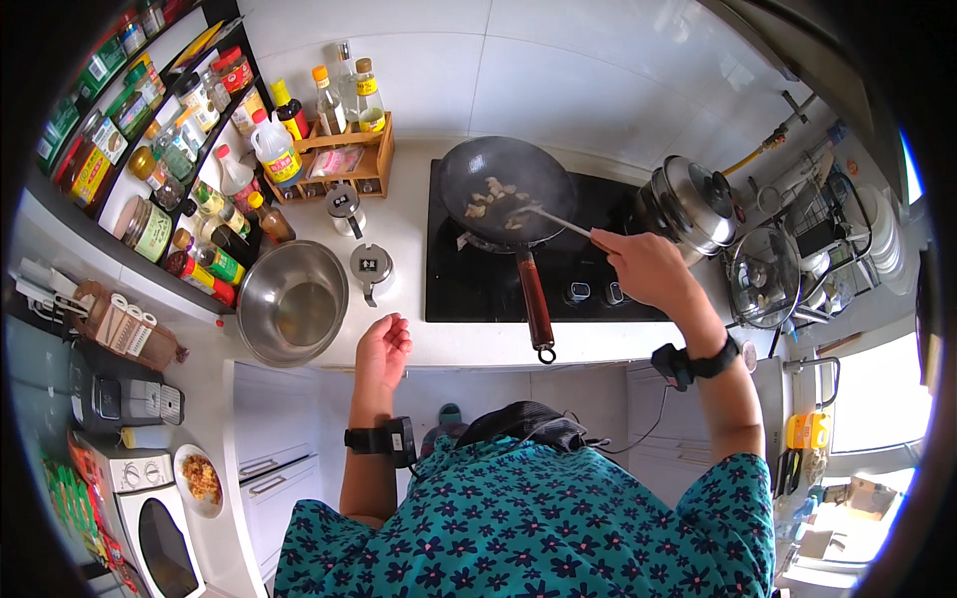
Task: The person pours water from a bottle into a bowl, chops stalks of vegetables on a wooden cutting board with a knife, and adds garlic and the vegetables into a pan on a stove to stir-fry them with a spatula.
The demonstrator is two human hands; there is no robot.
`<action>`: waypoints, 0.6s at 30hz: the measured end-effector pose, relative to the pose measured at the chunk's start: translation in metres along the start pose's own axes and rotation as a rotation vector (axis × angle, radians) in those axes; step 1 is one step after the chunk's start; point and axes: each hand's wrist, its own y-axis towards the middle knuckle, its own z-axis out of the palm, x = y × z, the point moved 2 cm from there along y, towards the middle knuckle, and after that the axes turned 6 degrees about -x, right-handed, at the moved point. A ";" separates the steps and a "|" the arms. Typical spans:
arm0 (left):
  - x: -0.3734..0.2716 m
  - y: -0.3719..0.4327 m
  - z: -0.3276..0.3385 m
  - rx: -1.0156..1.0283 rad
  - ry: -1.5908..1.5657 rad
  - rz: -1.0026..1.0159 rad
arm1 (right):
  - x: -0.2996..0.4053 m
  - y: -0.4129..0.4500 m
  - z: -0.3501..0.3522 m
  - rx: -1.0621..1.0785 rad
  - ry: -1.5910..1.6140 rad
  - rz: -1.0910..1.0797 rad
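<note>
My right hand [644,270] is closed around the handle of a spatula [561,222], whose head rests among small pale food pieces [490,192] in a dark wok [467,168]. The wok stands on a black glass cooktop [478,291], its reddish-brown handle [532,299] pointing toward me. Near the counter's front edge, my left hand [385,347] is raised palm up with loosely curled fingers, holding nothing. Left of it sits a steel bowl [258,299] with some liquid at the bottom. Two lidded condiment jars [371,265] stand between bowl and cooktop.
A wooden rack [385,161] with bottles stands behind the jars. Seasoning shelves [112,232] line the left side. Stacked steel pots [699,205] and a dish rack [845,261] stand at the right. At lower left, a plate of food [200,482] is beside a white microwave [164,542].
</note>
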 end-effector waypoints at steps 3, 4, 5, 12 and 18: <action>0.000 0.002 -0.015 -0.025 0.002 0.018 | 0.005 0.002 0.001 0.070 -0.073 -0.007; 0.001 0.002 -0.015 -0.045 0.001 0.010 | 0.007 0.004 0.005 0.116 -0.144 0.018; 0.003 0.002 -0.015 -0.047 -0.001 0.011 | 0.005 0.012 0.016 0.117 -0.143 0.015; 0.002 -0.003 -0.008 -0.020 -0.013 -0.005 | -0.034 0.067 0.081 -0.251 0.045 0.127; 0.003 -0.005 -0.020 -0.013 -0.039 -0.007 | 0.007 0.054 0.054 0.035 0.556 0.305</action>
